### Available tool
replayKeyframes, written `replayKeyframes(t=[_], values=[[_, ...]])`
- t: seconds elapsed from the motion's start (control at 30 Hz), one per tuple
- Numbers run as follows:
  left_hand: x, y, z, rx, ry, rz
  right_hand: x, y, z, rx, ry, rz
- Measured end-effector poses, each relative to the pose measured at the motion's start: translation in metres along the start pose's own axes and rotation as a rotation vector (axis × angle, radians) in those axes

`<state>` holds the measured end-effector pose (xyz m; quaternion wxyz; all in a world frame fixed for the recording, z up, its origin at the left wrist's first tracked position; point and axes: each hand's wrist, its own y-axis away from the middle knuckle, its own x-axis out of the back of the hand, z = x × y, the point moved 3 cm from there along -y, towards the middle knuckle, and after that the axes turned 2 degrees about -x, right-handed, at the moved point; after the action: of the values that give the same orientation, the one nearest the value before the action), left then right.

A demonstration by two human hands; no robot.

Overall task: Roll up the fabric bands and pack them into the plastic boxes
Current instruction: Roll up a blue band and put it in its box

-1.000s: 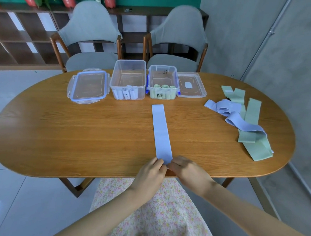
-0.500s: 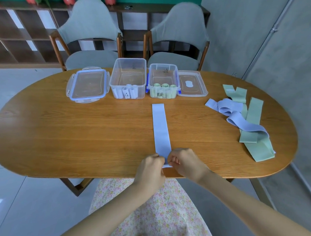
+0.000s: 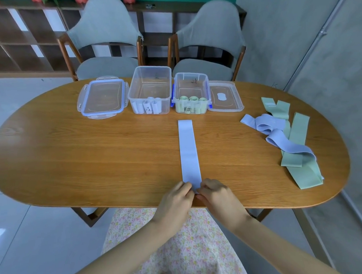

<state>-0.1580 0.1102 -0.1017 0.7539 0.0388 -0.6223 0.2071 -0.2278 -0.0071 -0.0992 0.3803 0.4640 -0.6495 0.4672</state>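
The left hand and the right hand meet at the near edge of the oval wooden table, fingers of both curled onto the near end of a pale blue fabric band, pinching it between them where it begins to turn over on itself. The rest of that band lies flat and straight on the tabletop, running away from the person toward the plastic boxes. At the far side stand two open clear boxes side by side: the larger left box holds white-blue rolled bands against its near wall, and the smaller right box holds green rolled bands. A blue-rimmed lid lies flat just left of the larger box, and a second clear lid lies just right of the smaller one. Well off to the right, a loose heap of unrolled bands, pale blue over green, sprawls near the table's right end. Two grey upholstered chairs stand behind the table.
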Motion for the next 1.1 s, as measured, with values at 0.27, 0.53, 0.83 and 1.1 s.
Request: replayKeyframes(t=[0.27, 0.53, 0.83, 1.1], values=[[-0.004, -0.017, -0.016, 0.191, 0.277, 0.075, -0.004, -0.009, 0.014, -0.208, -0.206, -0.006], [-0.006, -0.025, -0.019, 0.240, 0.294, 0.163, -0.009, -0.009, 0.005, -0.097, -0.039, 0.019], [-0.004, -0.011, -0.016, 0.101, 0.217, 0.215, -0.009, -0.014, 0.022, -0.135, -0.253, 0.048], [-0.013, -0.030, -0.026, 0.319, 0.332, 0.277, -0.008, -0.016, 0.013, -0.128, -0.158, 0.118]])
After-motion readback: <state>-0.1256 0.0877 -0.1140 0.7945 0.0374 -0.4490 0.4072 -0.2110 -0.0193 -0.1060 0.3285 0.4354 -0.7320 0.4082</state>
